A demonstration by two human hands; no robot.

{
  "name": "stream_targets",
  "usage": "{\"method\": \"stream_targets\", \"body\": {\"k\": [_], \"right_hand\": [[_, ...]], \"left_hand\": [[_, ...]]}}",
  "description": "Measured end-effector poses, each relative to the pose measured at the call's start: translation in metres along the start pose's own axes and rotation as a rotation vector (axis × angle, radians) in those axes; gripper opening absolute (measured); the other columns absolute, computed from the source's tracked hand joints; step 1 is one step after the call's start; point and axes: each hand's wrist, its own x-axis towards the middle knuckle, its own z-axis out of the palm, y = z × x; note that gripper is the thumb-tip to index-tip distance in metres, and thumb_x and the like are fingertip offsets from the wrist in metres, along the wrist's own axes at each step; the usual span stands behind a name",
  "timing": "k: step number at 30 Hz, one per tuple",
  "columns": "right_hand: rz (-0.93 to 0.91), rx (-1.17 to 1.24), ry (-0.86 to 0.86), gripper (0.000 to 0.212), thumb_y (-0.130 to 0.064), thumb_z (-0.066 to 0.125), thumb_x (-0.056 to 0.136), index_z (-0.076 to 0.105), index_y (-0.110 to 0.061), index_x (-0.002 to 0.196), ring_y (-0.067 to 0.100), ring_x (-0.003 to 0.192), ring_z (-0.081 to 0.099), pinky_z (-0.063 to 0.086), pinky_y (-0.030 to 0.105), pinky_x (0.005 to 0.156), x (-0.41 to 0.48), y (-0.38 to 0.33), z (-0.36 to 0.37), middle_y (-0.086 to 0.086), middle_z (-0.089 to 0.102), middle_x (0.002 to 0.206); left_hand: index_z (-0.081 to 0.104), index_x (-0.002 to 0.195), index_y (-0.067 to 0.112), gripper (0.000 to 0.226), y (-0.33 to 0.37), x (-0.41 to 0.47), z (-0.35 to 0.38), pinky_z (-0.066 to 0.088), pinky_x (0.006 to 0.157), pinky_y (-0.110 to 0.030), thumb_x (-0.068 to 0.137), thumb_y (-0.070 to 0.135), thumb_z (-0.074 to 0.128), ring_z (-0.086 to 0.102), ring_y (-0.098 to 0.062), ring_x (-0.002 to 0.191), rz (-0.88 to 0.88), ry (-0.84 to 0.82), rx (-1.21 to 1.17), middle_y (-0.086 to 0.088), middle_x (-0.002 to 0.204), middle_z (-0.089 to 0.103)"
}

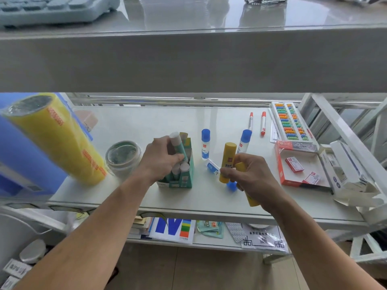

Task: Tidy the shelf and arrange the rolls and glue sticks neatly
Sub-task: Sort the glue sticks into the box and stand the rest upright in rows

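Note:
My left hand [161,160] grips a green glue stick with a white cap [178,144], tilted over an open green carton [185,174] that holds several more green sticks. My right hand [249,174] holds two yellow glue sticks: one stands upright at my fingertips [228,155], the other [252,200] pokes out below my palm. A blue-capped glue bottle [205,144] stands behind the carton, a second [245,140] leans behind my right hand, and a third [213,167] lies flat under my fingers. A yellow film roll [60,141] lies at the left.
A clear tape roll [123,156] sits left of the carton. Two red markers [262,123] and an abacus [290,122] lie at the back right. An open red box [297,164] and white packaging [347,176] fill the right end. A shelf board [188,61] hangs overhead.

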Motion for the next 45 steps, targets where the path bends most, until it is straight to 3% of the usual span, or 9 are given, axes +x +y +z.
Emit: {"method": "stream_targets", "body": {"k": [5, 9, 15, 18, 22, 30, 40, 43, 45], "right_hand": [[0.004, -0.01, -0.014, 0.014, -0.03, 0.078, 0.083, 0.064, -0.032, 0.086, 0.018, 0.081, 0.066, 0.047, 0.024, 0.068, 0.002, 0.002, 0.002, -0.009, 0.068, 0.088], [0.019, -0.058, -0.028, 0.017, -0.03, 0.076, 0.085, 0.066, -0.022, 0.096, 0.014, 0.083, 0.064, 0.048, 0.026, 0.075, 0.005, 0.007, 0.006, -0.012, 0.065, 0.088], [0.085, -0.088, -0.051, 0.024, -0.032, 0.075, 0.087, 0.068, -0.013, 0.101, 0.011, 0.071, 0.062, 0.049, 0.025, 0.064, 0.014, 0.026, 0.032, 0.001, 0.068, 0.086], [0.18, -0.034, -0.102, 0.021, -0.032, 0.068, 0.093, 0.064, -0.014, 0.103, 0.015, 0.066, 0.063, 0.052, 0.025, 0.059, 0.02, 0.035, 0.057, 0.007, 0.069, 0.087], [0.235, 0.052, -0.14, 0.015, -0.028, 0.058, 0.099, 0.058, -0.014, 0.103, 0.012, 0.054, 0.059, 0.049, 0.024, 0.049, 0.017, 0.04, 0.089, 0.007, 0.064, 0.081], [0.226, 0.065, -0.041, 0.01, -0.026, 0.054, 0.102, 0.059, -0.017, 0.099, 0.012, 0.051, 0.058, 0.049, 0.023, 0.048, 0.007, 0.039, 0.114, 0.006, 0.063, 0.078], [0.251, 0.032, 0.015, 0.016, -0.028, 0.059, 0.1, 0.06, -0.014, 0.108, 0.013, 0.055, 0.06, 0.051, 0.023, 0.052, -0.003, 0.031, 0.109, 0.008, 0.066, 0.087], [0.2, -0.004, 0.11, 0.015, -0.027, 0.066, 0.095, 0.064, -0.014, 0.102, 0.015, 0.057, 0.061, 0.05, 0.026, 0.053, -0.013, 0.03, 0.082, 0.006, 0.068, 0.085], [0.175, -0.088, 0.176, 0.016, -0.028, 0.071, 0.091, 0.067, -0.014, 0.098, 0.016, 0.057, 0.063, 0.05, 0.024, 0.051, -0.019, 0.034, 0.057, 0.008, 0.069, 0.086]], "left_hand": [[0.069, 0.102, 0.019, 0.025, 0.001, -0.002, 0.009, 0.056, 0.081, -0.036, 0.08, 0.018, 0.079, 0.067, -0.02, 0.094, 0.002, -0.011, 0.118, 0.003, 0.097, 0.072], [0.069, 0.112, 0.019, 0.034, 0.004, -0.007, 0.006, 0.055, 0.08, -0.027, 0.081, 0.024, 0.083, 0.065, -0.012, 0.093, 0.012, -0.004, 0.063, 0.008, 0.101, 0.07], [0.069, 0.103, 0.015, 0.014, -0.033, -0.063, 0.002, 0.053, 0.071, -0.021, 0.091, 0.009, 0.069, 0.065, -0.01, 0.082, -0.183, 0.452, -0.099, 0.004, 0.092, 0.07], [0.06, 0.131, 0.015, 0.037, -0.068, -0.078, 0.026, 0.05, 0.091, -0.031, 0.095, 0.007, 0.063, 0.064, -0.017, 0.108, -0.37, 0.326, -0.223, 0.001, 0.118, 0.068], [0.054, 0.142, 0.024, 0.048, -0.09, -0.069, 0.037, 0.045, 0.108, -0.034, 0.099, 0.006, 0.058, 0.056, -0.01, 0.127, -0.302, 0.084, -0.337, 0.009, 0.134, 0.064], [0.059, 0.138, 0.029, 0.045, -0.103, -0.062, 0.029, 0.046, 0.11, -0.032, 0.1, 0.005, 0.055, 0.057, -0.004, 0.127, -0.209, 0.012, -0.374, 0.013, 0.132, 0.067], [0.05, 0.146, 0.027, 0.046, -0.103, -0.064, 0.023, 0.043, 0.097, -0.018, 0.103, 0.01, 0.053, 0.05, -0.006, 0.13, -0.185, -0.052, -0.432, 0.011, 0.14, 0.059], [0.046, 0.149, 0.018, 0.049, -0.103, -0.079, 0.024, 0.043, 0.103, -0.03, 0.101, 0.015, 0.058, 0.051, -0.013, 0.129, -0.234, 0.074, -0.336, 0.002, 0.143, 0.056], [0.059, 0.135, 0.012, 0.038, -0.094, -0.095, 0.027, 0.05, 0.098, -0.031, 0.097, 0.009, 0.063, 0.063, -0.017, 0.114, -0.203, 0.18, -0.271, -0.004, 0.126, 0.068]]}}
